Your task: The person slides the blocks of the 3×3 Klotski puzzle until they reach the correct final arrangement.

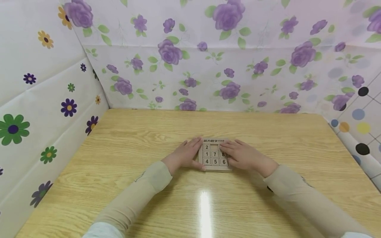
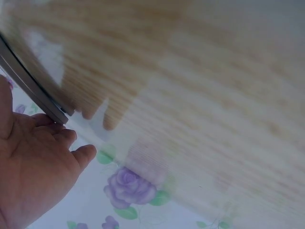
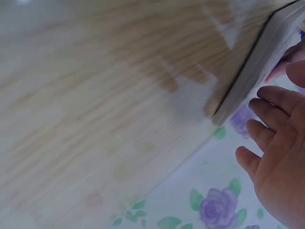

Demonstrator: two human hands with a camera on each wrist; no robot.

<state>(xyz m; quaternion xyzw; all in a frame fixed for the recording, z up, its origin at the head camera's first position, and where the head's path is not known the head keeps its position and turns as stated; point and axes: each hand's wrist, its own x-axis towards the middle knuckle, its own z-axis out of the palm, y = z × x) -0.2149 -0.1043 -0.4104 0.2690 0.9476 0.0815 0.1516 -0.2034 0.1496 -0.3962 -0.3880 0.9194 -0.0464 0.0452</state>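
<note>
A flat sliding number puzzle [image 1: 215, 168] lies on the table, printed lettering along its far edge. Its far row reads 2, a vacant slot, then a tile mostly under fingers; below come 1, 7, 8, then 4, 5, 6. My left hand [image 1: 185, 154] holds the puzzle's left side, thumb at the near corner and fingers along the far part. From the right, my right hand [image 1: 244, 154] reaches over the frame, its extended fingertips on the far-right tile. In the right wrist view, that hand's fingers [image 3: 269, 117] are fairly straight beside the puzzle's edge [image 3: 248, 78].
The wooden table [image 1: 143, 132] extends around the puzzle, with a bright light reflection in front of it. A flowered sheet [image 1: 190, 66] hangs behind the table; patterned sheets also stand along the left and right sides.
</note>
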